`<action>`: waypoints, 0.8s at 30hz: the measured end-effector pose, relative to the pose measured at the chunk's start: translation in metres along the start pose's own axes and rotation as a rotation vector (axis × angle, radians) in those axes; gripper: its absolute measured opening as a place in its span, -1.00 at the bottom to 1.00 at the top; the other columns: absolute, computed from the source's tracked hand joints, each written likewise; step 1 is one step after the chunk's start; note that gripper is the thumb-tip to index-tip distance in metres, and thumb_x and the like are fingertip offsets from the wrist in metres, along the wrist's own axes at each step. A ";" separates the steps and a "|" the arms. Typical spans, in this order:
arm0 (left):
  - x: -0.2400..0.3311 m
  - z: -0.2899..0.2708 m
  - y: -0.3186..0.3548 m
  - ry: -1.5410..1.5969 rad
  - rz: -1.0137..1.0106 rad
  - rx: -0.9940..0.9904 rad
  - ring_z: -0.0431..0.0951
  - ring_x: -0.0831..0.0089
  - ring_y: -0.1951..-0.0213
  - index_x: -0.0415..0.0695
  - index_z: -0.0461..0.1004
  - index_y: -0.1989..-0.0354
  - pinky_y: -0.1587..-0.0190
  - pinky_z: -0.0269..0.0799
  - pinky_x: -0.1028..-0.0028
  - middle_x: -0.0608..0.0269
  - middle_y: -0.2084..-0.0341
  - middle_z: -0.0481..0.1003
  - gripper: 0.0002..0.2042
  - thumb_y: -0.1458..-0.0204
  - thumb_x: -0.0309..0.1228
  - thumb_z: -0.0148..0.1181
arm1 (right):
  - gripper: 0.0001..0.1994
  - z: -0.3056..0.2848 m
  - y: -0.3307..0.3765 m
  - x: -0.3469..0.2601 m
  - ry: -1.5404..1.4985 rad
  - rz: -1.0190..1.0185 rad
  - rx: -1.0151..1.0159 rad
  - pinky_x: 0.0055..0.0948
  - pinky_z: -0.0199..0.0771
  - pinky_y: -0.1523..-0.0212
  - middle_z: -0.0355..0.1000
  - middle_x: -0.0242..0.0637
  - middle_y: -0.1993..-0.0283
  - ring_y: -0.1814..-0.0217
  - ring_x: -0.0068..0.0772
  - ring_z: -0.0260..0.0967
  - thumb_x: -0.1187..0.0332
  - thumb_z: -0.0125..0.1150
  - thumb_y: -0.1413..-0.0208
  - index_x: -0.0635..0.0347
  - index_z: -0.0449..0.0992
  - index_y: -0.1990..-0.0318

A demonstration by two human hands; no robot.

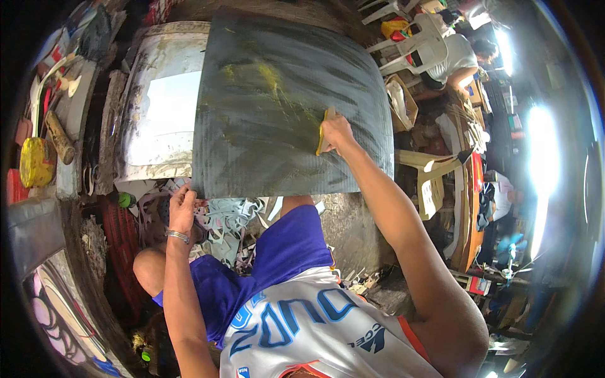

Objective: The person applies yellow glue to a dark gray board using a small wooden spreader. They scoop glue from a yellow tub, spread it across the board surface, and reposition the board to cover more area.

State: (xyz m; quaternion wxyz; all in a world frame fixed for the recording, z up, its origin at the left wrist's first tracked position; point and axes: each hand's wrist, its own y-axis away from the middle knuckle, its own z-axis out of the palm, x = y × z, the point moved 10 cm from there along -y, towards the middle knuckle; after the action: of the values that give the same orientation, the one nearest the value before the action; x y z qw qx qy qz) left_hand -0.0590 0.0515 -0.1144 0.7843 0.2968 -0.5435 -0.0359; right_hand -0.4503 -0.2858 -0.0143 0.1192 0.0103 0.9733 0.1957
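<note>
A large dark grey ribbed sheet (277, 107), smeared with yellowish glue, lies tilted over my lap and a metal work surface. My right hand (337, 132) presses a small yellow scraper (322, 131) flat against the sheet's right part. At the sheet's near left corner, my left hand (183, 208), with a metal bracelet on its wrist, pinches the edge. My knees in blue shorts show below the sheet.
A worn metal-topped surface (161, 107) sits under the sheet's left side. Grey cut-out scraps (230, 217) litter the floor by my knees. A yellow tin (36, 162) and tools line a shelf at left. A seated person (457, 57) and white plastic chairs (416, 41) are at the upper right.
</note>
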 end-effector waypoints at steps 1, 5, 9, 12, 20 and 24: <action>-0.003 -0.003 0.001 -0.024 -0.045 0.024 0.62 0.50 0.35 -0.36 0.57 -0.07 0.14 0.62 0.42 0.22 0.22 0.62 -0.69 -0.31 -0.41 0.06 | -0.58 0.000 -0.003 -0.017 -0.052 0.028 0.020 -0.02 0.79 0.11 0.59 0.30 -0.04 0.04 0.26 0.68 0.36 0.10 -0.16 0.47 0.48 -0.11; 0.007 0.003 0.005 0.040 0.037 -0.017 0.60 0.50 0.35 -0.35 0.58 -0.10 0.14 0.60 0.44 0.24 0.22 0.63 -0.67 -0.31 -0.40 0.07 | -0.60 -0.005 0.002 -0.070 -0.478 0.177 -0.005 0.01 0.84 0.31 0.62 0.27 0.02 0.12 0.22 0.71 0.40 0.14 -0.18 0.48 0.49 -0.13; 0.007 0.006 0.002 0.038 0.027 -0.052 0.59 0.53 0.33 -0.36 0.61 -0.09 0.15 0.61 0.43 0.28 0.26 0.62 -0.67 -0.30 -0.41 0.07 | -0.62 -0.007 -0.002 -0.127 -0.519 0.138 0.005 0.04 0.85 0.38 0.63 0.24 0.05 0.15 0.20 0.71 0.41 0.14 -0.20 0.48 0.51 -0.11; 0.004 0.007 0.000 0.039 -0.006 -0.046 0.58 0.56 0.33 -0.36 0.60 -0.10 0.19 0.60 0.46 0.31 0.28 0.61 -0.67 -0.29 -0.41 0.09 | -0.62 0.002 -0.011 -0.163 -0.512 0.076 -0.075 0.04 0.85 0.37 0.63 0.21 0.02 0.15 0.20 0.71 0.41 0.13 -0.19 0.47 0.51 -0.10; 0.018 0.008 0.008 -0.029 0.038 -0.026 0.58 0.55 0.34 -0.36 0.61 -0.03 0.23 0.56 0.48 0.28 0.32 0.62 -0.69 -0.26 -0.39 0.11 | -0.58 0.026 -0.024 -0.275 -0.448 -0.128 -0.123 0.06 0.83 0.40 0.60 0.24 -0.02 0.15 0.22 0.71 0.42 0.13 -0.16 0.51 0.49 -0.13; 0.024 0.011 0.011 -0.019 0.044 -0.038 0.57 0.56 0.36 -0.34 0.62 -0.01 0.23 0.53 0.49 0.29 0.37 0.63 -0.68 -0.23 -0.39 0.12 | -0.55 0.035 -0.017 -0.319 -0.376 -0.172 -0.154 0.02 0.80 0.44 0.60 0.28 -0.02 0.16 0.21 0.71 0.42 0.13 -0.14 0.56 0.46 -0.14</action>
State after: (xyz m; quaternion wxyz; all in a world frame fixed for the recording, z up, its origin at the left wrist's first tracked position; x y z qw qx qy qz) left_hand -0.0616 0.0471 -0.0864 0.7853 0.2694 -0.5565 -0.0320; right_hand -0.1314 -0.3097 0.0208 0.3153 -0.0456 0.9135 0.2530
